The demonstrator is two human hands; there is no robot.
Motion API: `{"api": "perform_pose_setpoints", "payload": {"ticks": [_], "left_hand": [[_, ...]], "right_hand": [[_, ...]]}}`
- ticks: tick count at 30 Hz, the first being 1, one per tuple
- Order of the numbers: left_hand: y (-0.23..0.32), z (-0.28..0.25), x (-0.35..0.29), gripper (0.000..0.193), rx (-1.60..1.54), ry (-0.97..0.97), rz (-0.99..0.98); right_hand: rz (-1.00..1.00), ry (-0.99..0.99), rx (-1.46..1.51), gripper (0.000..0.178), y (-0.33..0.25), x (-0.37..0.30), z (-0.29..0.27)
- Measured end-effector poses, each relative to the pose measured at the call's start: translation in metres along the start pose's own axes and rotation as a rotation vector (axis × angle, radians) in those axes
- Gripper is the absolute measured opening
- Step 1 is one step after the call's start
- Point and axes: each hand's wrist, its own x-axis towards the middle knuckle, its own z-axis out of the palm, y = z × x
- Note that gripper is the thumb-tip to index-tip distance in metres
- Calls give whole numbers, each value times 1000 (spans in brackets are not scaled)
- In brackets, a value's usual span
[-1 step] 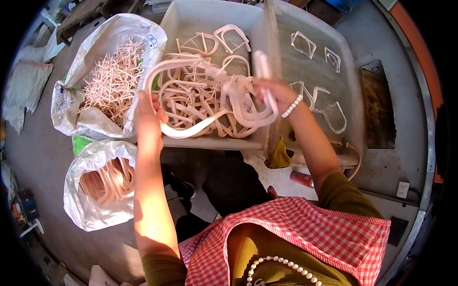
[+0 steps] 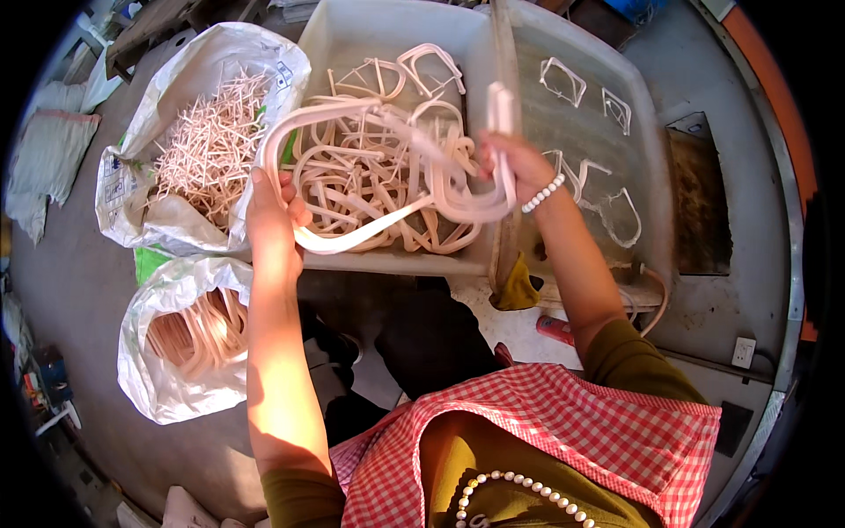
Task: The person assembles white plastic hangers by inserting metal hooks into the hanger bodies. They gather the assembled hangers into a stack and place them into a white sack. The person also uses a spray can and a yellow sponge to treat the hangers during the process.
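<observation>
We find no change between the two frames, which share one instant. The left hand (image 2: pixel 273 216) grips the pale plastic hanger frame (image 2: pixel 387 176) at the same spot, and the right hand (image 2: pixel 515 167) holds its other end at the same height above the grey tub (image 2: pixel 480 255). Nothing around them shifts.

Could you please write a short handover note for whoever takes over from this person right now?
Left hand: grips one end of a pale pink curved plastic piece.
Right hand: holds the piece's other end, above the grey tub piled with similar pieces.
Right tub: a few thin frames.
Upper bag: thin offcuts.
Lower bag: stacked curved pieces.
Left: the tub's pile remains.
</observation>
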Motion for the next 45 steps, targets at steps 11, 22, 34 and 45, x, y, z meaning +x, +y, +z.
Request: {"api": "perform_pose_setpoints", "payload": {"ticks": [11, 22, 34, 45], "left_hand": [[-39, 6, 8, 24, -621, 409, -238], [16, -37, 14, 34, -425, 153, -272], [46, -60, 4, 34, -572, 67, -105], [8, -15, -28, 26, 897, -215, 584]], "right_hand": [[240, -47, 273, 18, 48, -6, 59], [311, -442, -1713, 19, 28, -7, 44], [145, -318, -402, 17, -32, 12, -18], [169, -255, 225, 18, -37, 6, -11]]}}
